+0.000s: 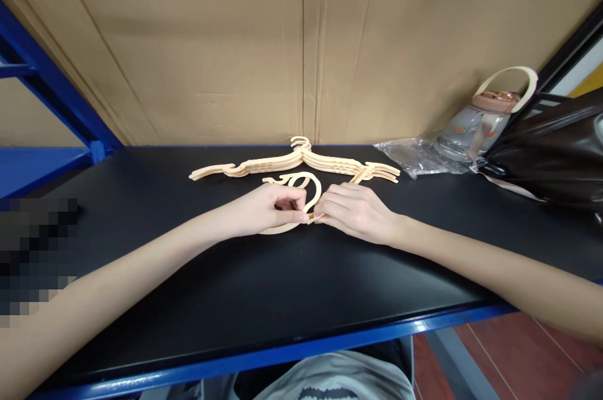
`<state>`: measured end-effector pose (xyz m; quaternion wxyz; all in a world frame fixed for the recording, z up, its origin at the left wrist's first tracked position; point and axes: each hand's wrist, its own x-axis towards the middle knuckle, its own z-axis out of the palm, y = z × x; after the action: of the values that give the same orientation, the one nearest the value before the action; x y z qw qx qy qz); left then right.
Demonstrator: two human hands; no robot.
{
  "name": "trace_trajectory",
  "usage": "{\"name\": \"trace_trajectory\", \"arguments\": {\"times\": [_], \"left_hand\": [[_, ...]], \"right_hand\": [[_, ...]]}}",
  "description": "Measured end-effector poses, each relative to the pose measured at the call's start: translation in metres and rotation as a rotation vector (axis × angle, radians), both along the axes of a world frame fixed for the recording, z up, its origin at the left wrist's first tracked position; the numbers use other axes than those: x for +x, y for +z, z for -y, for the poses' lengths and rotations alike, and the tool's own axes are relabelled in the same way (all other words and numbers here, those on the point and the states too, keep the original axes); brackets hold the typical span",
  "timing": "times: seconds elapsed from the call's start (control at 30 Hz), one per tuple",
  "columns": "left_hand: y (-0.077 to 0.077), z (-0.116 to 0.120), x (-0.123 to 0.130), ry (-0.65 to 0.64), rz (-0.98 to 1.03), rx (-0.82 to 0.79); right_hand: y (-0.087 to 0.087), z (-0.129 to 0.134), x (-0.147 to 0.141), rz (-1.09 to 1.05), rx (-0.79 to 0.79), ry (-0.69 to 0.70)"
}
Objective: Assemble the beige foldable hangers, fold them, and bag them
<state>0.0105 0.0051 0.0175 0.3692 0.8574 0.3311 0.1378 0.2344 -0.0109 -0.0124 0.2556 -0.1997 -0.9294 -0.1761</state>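
My left hand [264, 208] is closed in a pinch, thumb and fingertips on a cream plastic clothes hanger [319, 185] close to the base of its big curved hook. Closed over another part of the same hanger is my right hand [355, 211], its fingertips almost meeting the left ones. One curved arm of the hanger shows under my left wrist; another cream piece sticks up behind my right hand. Much of the held hanger is hidden by my fingers. Just behind, several matching hangers [273, 165] lie stacked, hooks pointing to the back.
The black tabletop [301, 299] has a blue metal edge. Cardboard [211, 54] stands along the back. At right are a crinkled clear plastic bag [414, 156], a clear bottle [464, 130] with a looped handle, and a dark glossy bag [556, 149]. Blue framing [61, 80] rises at left.
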Motion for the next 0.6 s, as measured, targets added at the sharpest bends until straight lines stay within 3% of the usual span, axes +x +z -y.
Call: {"name": "trace_trajectory", "arguments": {"times": [0.4,0.6], "left_hand": [[-0.0007,-0.0039,-0.0018,-0.009,-0.03,0.015],[-0.0026,-0.0052,-0.0017,0.03,-0.015,0.043]], "right_hand": [[-0.0006,0.0002,-0.0012,0.029,0.037,0.02],[-0.002,0.0,-0.0003,0.034,-0.024,0.007]]}}
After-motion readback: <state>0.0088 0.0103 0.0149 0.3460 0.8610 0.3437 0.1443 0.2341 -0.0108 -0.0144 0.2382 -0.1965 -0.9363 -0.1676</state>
